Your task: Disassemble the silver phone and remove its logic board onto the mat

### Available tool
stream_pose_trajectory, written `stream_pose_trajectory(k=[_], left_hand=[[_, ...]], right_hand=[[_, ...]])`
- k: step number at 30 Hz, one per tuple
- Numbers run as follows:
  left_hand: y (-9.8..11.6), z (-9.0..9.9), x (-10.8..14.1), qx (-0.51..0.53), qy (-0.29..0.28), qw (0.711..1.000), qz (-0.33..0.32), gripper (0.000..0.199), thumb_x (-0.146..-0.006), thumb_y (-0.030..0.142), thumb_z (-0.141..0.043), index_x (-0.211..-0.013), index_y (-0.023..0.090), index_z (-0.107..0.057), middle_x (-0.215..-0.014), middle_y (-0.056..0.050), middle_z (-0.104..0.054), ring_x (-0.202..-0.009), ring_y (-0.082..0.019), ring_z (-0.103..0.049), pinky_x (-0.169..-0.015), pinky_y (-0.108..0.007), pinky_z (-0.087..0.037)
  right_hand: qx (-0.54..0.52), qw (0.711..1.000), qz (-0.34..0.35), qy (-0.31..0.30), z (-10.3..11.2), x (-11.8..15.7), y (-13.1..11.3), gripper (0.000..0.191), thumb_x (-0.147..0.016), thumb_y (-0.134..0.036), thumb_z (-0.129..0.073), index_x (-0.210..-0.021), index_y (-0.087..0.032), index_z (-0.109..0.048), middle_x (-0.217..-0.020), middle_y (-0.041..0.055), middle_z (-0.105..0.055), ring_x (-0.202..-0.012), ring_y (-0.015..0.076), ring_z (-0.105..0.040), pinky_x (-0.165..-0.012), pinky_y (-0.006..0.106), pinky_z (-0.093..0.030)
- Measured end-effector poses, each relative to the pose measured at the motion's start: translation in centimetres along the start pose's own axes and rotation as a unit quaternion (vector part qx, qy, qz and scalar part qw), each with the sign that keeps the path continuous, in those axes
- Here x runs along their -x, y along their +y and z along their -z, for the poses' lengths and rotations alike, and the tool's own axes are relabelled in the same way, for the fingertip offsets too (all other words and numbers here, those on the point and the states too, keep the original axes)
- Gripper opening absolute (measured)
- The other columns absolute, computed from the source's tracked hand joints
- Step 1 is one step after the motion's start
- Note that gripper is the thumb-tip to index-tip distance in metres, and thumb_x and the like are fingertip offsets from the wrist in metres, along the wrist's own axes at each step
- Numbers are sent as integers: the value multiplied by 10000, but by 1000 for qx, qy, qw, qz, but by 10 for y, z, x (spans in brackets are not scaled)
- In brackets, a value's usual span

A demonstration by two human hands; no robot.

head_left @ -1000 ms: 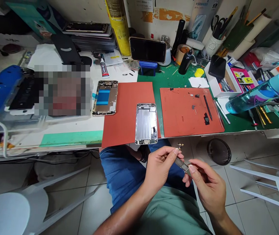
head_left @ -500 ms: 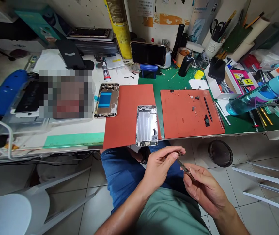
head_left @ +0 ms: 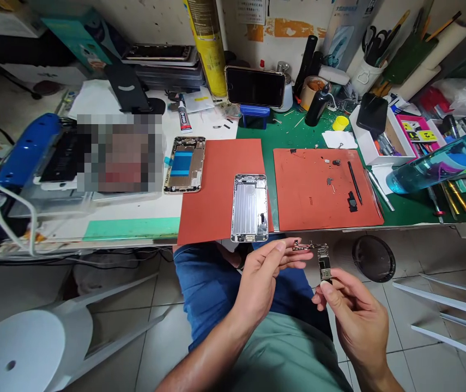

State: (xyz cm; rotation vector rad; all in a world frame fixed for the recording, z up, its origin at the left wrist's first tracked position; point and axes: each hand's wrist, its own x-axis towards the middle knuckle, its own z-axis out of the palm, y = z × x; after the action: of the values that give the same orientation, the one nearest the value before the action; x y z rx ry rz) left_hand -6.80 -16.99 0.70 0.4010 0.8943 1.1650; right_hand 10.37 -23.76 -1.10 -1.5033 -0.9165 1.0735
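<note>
My right hand [head_left: 351, 310] pinches the lower end of an L-shaped phone logic board [head_left: 324, 261] between thumb and fingers, in front of the bench edge. The board's thin arm reaches left to my left hand [head_left: 263, 272]. There it lies along the outstretched fingertips, with the thumb close to its end; how firmly they grip it I cannot tell. Just behind the hands, a silver phone housing [head_left: 249, 207] lies on the left red mat [head_left: 206, 223]. A gold phone housing [head_left: 183, 165] with blue strips lies at that mat's left edge.
The right red mat [head_left: 298, 190] bears a black pen-like tool [head_left: 354, 182] and several small phone parts. A phone [head_left: 255, 87] stands on a blue holder. A blue bottle [head_left: 433, 163] lies at the right. White stools [head_left: 16, 359] flank me, and a round bin [head_left: 374, 258] is below.
My right hand has turned the logic board from edge-on to nearly upright, its face now showing, and moved right. My left fingers have straightened beneath the thin arm. The view has shifted slightly.
</note>
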Motion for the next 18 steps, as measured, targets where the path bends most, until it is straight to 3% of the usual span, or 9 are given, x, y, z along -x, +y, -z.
stream_pose_trajectory(k=[10,18], left_hand=[[5,-7,-3,-45,22,999,14,303,-912,421,-823,-994,129,-841,-903,-130,-851,-888,-257,-841,-761,-284,-659],[4,-8,-5,-39,37,998,18,293,-897,408,-839,-957,121,-832,-914,-137,-851,-848,-251,-843,-717,-266,-658]], right_hand=[[13,1000,23,-12,-3,-2,-3,254,-898,-298,-875,-1124,-215,-795,-752,46,-816,-553,174,-752,-523,244,-642],[12,1000,16,-21,-1,-2,-3,246,-909,-292,-864,-1132,-216,-797,-752,47,-815,-529,169,-734,-512,252,-638]])
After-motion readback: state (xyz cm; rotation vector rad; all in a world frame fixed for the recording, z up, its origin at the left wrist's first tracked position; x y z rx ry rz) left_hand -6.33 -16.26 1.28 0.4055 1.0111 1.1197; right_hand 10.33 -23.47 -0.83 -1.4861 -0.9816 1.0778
